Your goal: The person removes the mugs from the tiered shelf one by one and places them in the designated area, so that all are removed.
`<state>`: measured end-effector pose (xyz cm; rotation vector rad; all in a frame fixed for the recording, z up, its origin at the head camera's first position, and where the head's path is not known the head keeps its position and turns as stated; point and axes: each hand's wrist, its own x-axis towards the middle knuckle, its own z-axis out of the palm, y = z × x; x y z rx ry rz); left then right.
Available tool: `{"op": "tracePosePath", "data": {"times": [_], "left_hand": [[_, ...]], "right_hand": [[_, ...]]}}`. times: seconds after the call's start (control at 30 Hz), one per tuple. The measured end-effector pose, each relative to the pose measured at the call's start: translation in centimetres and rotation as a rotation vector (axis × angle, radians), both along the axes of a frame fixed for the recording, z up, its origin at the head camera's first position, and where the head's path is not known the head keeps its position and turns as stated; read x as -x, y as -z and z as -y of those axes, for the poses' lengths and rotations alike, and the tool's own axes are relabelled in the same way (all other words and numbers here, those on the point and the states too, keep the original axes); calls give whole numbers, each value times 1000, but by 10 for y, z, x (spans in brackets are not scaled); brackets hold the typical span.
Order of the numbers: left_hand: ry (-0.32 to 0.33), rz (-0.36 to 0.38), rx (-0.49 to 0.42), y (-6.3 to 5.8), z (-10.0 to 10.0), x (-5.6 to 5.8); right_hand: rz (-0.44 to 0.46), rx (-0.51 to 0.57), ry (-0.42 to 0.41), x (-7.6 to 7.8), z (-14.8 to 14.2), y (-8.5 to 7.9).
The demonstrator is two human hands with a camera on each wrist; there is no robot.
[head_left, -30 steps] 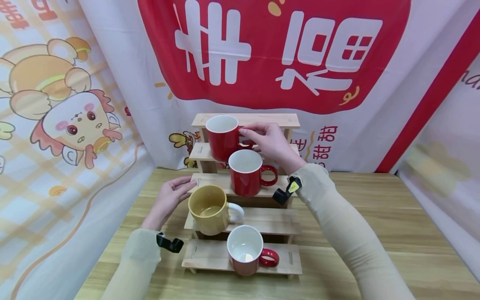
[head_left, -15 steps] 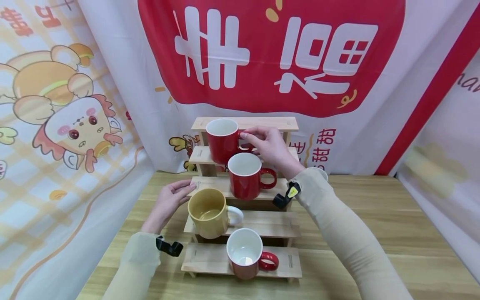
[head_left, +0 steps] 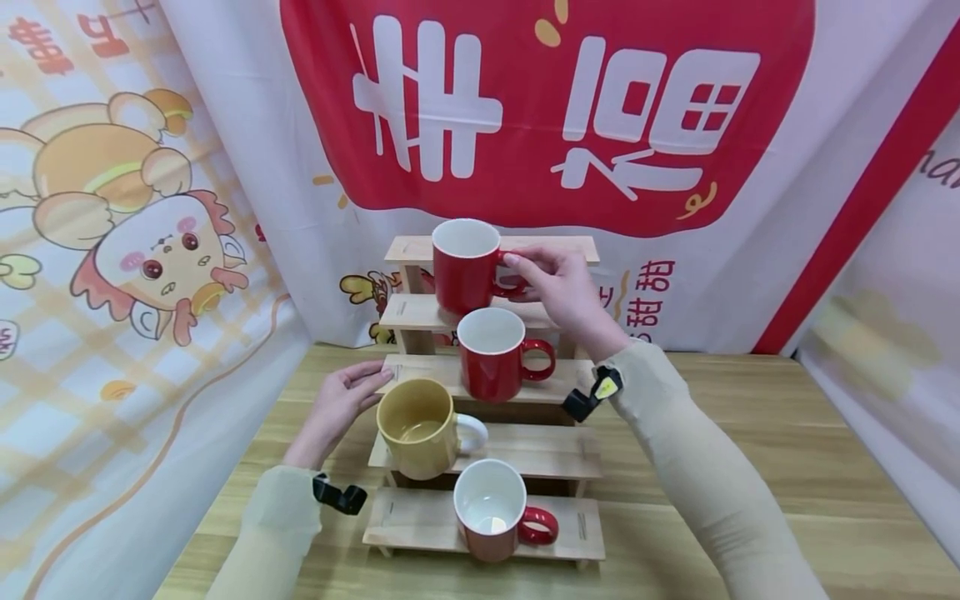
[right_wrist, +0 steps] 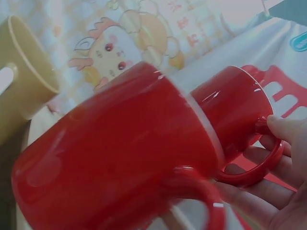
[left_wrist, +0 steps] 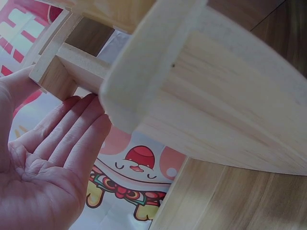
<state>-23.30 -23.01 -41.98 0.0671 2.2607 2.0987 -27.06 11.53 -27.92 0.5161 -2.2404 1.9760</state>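
Red, glossy and white-lined, a ceramic mug [head_left: 465, 271] is at the second-highest tier of a pale wooden five-tier rack [head_left: 543, 450]; base contact is hidden. The right hand [head_left: 566, 287] pinches its handle, thumb uppermost. The left hand [head_left: 341, 408] pinches the middle tier's left end, fingers nearly straight.

The rack [head_left: 555, 450] is set on the desk [head_left: 720, 417] before a cloth [head_left: 720, 287]. Front to back, the lowest mug [head_left: 487, 537], leftmost mug [head_left: 417, 450] and third mug [head_left: 491, 371] are seated on rising steps [head_left: 420, 508]; the rearmost mug [head_left: 463, 279] is held behind them.
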Motion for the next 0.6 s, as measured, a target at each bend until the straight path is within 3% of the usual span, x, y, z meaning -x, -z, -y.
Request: {"op": "tracePosePath", "data": {"times": [0.2,0.6], "left_hand": [[-2,-7,5,0,0,-1],[-15,2,-1,0,1,-1]], "right_hand": [[-50,56,55,-10,-27,-10],[-28,142,220,-29,-102,-31]]}}
